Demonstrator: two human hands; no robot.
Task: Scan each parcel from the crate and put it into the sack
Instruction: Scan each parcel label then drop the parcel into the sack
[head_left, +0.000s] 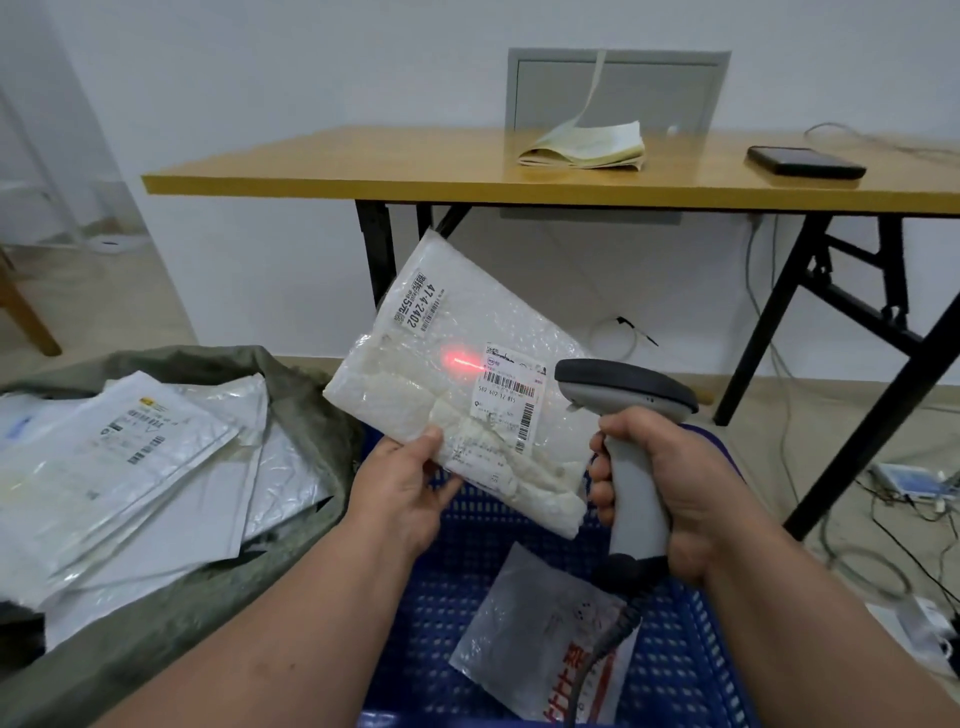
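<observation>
Here, head view: left hand (402, 486) is pinching the lower corner of a white bubble-wrap parcel (457, 379), holding it tilted above the blue crate (519, 597). Right hand (670, 483) is gripping a grey scanner (631, 410), its red beam (460, 360) landing just left of the barcode label (511, 395). A grey parcel (540, 629) is lying in the crate. The green sack (306, 395) at left is holding flat white parcels (135, 467).

Wooden folding table (363, 171), upper half of frame: paper booklet (587, 148) at centre, black phone (805, 162) to its right. Floor (810, 415) below: blue crate (675, 686) lower centre, green sack (291, 467) lower left, cables (883, 519) at right.
</observation>
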